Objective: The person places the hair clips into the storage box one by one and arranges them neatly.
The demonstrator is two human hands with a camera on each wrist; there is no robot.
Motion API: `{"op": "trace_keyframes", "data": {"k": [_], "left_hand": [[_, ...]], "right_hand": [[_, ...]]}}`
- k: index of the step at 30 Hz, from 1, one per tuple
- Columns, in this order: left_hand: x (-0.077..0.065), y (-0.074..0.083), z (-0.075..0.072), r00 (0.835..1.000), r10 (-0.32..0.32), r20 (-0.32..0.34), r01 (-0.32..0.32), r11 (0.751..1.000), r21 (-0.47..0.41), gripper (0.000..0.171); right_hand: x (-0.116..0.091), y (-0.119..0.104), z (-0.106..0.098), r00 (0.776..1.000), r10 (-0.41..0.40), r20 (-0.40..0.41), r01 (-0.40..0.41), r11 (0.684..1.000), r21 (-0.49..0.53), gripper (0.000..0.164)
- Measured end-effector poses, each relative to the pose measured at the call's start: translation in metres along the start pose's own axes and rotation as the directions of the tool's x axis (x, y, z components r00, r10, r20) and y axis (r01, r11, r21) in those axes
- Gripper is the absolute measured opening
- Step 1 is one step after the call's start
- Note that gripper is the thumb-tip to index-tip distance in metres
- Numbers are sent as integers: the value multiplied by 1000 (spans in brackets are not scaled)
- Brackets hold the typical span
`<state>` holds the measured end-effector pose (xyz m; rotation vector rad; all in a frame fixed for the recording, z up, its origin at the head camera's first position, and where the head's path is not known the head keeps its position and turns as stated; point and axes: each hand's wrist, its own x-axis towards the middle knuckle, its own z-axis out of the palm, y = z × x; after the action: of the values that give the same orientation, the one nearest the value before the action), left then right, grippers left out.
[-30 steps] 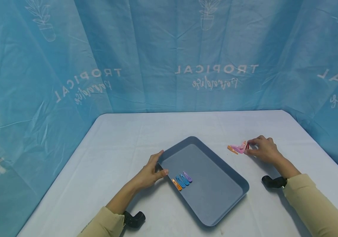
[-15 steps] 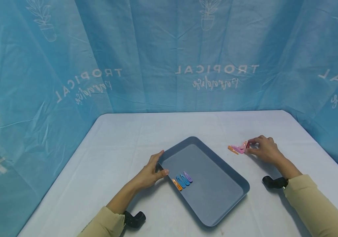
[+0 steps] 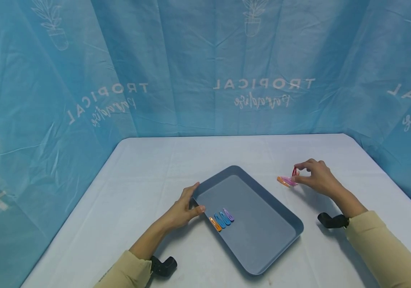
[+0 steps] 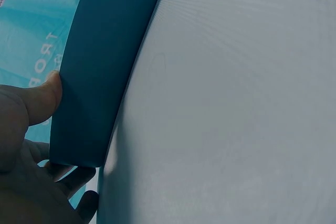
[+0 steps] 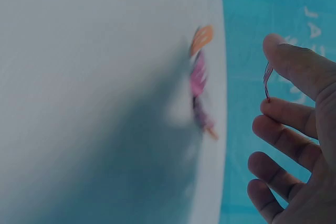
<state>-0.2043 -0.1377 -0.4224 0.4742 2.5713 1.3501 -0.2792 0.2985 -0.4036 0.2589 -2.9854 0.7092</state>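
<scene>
My right hand [image 3: 318,176] pinches a red snap hair clip [image 3: 294,171] between thumb and index finger, raised over a small pile of hair clips. In the right wrist view the red clip [image 5: 267,81] spans from thumb to index fingertip, and the other fingers are spread. Below lie an orange clip [image 3: 283,182] and pink clips [image 3: 289,181] on the table. My left hand [image 3: 180,210] grips the grey-blue tray [image 3: 270,196] at its left corner, thumb [image 4: 52,93] on the rim and fingers around the corner. Orange, blue [image 3: 222,219] and purple [image 3: 228,215] clips lie in a row inside the tray.
A white cloth covers the table [image 3: 155,172]. The tray stands at an angle in front of me, left of the clip pile. A blue printed curtain [image 3: 191,72] hangs behind the table and along its sides. Each wrist wears a black camera mount [image 3: 163,267].
My right hand has lifted the red hair clip off the pile, moving up and slightly left. The left hand and the tray stay where they were.
</scene>
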Motion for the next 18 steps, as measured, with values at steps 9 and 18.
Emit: {"op": "trace_keyframes", "data": {"k": [9,18], "left_hand": [[-1,-2,1,1000,-4,-4,4,1000,10,79],[0,-1,1,1000,-3,-2,3,1000,11,80]], "right_hand": [[-2,-35,-7,996,-90,-26,91,994,52,50],[-5,-66,-6,978,-202,-55,206,975,78,51]]}}
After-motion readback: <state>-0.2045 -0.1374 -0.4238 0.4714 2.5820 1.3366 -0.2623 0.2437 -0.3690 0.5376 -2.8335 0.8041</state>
